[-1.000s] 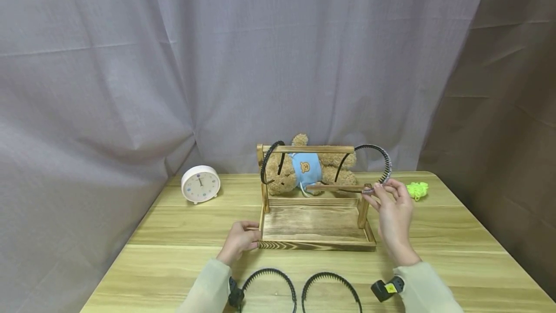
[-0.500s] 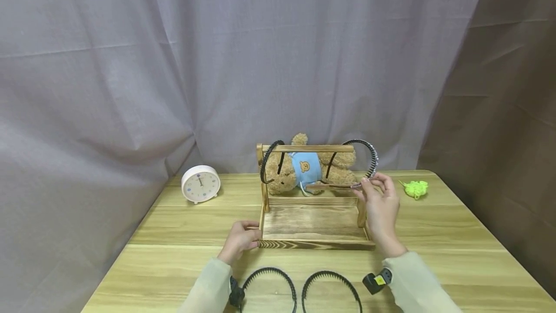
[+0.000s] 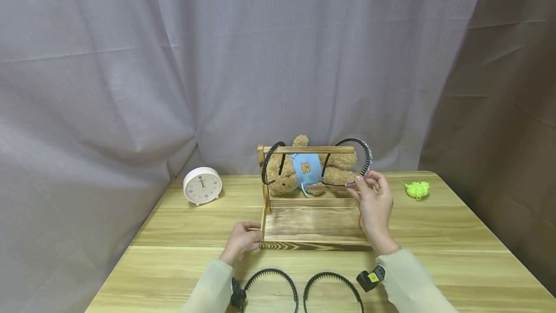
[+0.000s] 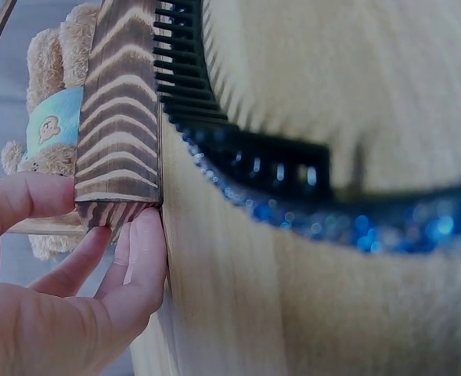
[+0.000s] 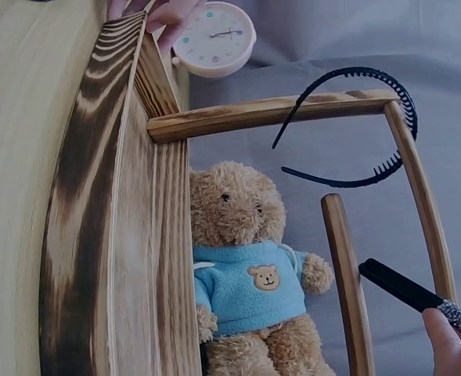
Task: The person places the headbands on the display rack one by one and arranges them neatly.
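My right hand (image 3: pixel 377 206) pinches a black toothed headband (image 3: pixel 370 154) with a sparkly outer band by its lower side. This headband stands at the right end of the wooden rack's upper bar (image 3: pixel 312 149), which overlaps its loop in the head view. In the right wrist view, the tips of the held headband (image 5: pixel 402 283) point at the lower bar (image 5: pixel 347 290). A second black headband (image 3: pixel 265 162) hangs at the upper bar's left end. My left hand (image 3: pixel 241 241) grips the left front corner of the rack's tray (image 4: pixel 119 117), thumb on one side, fingers on the other.
Two more headbands (image 3: pixel 292 281) lie at the table's front, one blue-jewelled. Behind the rack lies a teddy bear (image 3: pixel 306 168) in a blue top. A white clock (image 3: pixel 202 186) stands at the left, and a bright green tangled bundle (image 3: pixel 417 190) lies at the right.
My right hand has moved left with the headband, bringing its loop further over the right end of the upper bar. The left hand stays on the tray corner.
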Tool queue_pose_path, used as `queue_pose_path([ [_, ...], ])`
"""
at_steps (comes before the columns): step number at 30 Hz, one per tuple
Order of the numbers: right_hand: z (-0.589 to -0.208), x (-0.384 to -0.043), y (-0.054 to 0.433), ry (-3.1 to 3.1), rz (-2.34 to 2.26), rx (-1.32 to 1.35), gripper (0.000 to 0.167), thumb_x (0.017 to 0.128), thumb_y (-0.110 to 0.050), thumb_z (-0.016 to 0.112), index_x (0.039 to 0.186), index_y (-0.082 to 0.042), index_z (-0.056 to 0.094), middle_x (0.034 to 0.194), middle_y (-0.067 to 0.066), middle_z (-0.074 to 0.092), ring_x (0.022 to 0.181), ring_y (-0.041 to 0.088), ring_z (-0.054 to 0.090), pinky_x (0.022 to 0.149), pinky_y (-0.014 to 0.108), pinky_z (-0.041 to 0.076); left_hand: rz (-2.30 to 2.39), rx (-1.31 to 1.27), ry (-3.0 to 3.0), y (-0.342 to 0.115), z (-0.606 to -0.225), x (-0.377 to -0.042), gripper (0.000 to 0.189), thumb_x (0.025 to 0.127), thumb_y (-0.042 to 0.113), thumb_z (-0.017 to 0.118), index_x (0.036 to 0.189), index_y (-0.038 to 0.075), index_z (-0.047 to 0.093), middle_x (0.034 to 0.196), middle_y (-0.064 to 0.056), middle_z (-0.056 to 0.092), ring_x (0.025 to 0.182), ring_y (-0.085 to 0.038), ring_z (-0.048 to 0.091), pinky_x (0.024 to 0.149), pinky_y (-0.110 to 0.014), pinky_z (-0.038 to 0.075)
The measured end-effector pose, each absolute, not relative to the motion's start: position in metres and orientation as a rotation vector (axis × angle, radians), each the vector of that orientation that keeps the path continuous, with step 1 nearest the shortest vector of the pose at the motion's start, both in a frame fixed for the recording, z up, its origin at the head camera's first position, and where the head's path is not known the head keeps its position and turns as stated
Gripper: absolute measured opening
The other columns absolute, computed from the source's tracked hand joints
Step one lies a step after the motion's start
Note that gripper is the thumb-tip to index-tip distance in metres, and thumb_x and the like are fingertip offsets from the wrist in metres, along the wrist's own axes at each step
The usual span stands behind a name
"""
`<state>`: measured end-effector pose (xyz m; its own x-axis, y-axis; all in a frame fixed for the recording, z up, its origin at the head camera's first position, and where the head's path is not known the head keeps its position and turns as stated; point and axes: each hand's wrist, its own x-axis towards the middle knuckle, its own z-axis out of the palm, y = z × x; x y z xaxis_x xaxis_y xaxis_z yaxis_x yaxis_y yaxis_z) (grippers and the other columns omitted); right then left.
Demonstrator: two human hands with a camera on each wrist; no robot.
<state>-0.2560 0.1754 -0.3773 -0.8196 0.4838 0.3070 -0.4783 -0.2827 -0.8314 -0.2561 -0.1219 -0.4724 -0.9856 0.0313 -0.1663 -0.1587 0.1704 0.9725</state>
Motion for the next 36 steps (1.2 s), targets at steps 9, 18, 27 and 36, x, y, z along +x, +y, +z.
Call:
queue_pose_path([
  [9, -0.377, -0.259, 0.168, -1.378, 2.133, -0.025, 0.013, 0.091, 0.007, 0.058, 0.099, -0.002, 0.053, 0.088, 0.003, 0.057, 0.077, 0.011, 0.067, 0.077, 0.029, 0.061, 1.914, -0.142, 2.297, -0.122, -0.473, -0.256, 0.048, 0.079, 0.000, 0.062, 0.125, -0.014, 0.055, 0.102, -0.022, 0.066, 0.077, -0.015, 0.064, 0.073, -0.035, 0.062],
  [18, -0.377, -0.260, 0.159, -1.361, 2.156, -0.021, 0.013, 0.092, 0.007, 0.057, 0.100, -0.002, 0.052, 0.087, 0.003, 0.058, 0.076, 0.011, 0.068, 0.076, 0.029, 0.061, 1.941, -0.139, 2.288, -0.122, -0.472, -0.255, 0.048, 0.078, -0.002, 0.062, 0.124, -0.015, 0.055, 0.100, -0.020, 0.067, 0.074, -0.013, 0.063, 0.070, -0.030, 0.062],
  [27, -0.378, -0.264, 0.150, -1.411, 2.164, -0.004, 0.014, 0.093, 0.006, 0.057, 0.103, 0.000, 0.049, 0.094, 0.010, 0.054, 0.077, 0.012, 0.068, 0.079, 0.029, 0.061, 1.953, -0.133, 2.285, -0.121, -0.473, -0.255, 0.047, 0.079, -0.002, 0.061, 0.123, -0.016, 0.056, 0.099, -0.019, 0.066, 0.074, -0.013, 0.064, 0.070, -0.030, 0.062],
  [36, -0.378, -0.267, 0.141, -1.472, 2.128, 0.024, 0.020, 0.093, 0.004, 0.058, 0.110, 0.007, 0.048, 0.095, 0.012, 0.055, 0.080, 0.013, 0.068, 0.081, 0.030, 0.060, 1.949, -0.138, 2.286, -0.121, -0.472, -0.254, 0.046, 0.079, -0.001, 0.062, 0.123, -0.015, 0.056, 0.099, -0.019, 0.066, 0.075, -0.013, 0.064, 0.072, -0.032, 0.062],
])
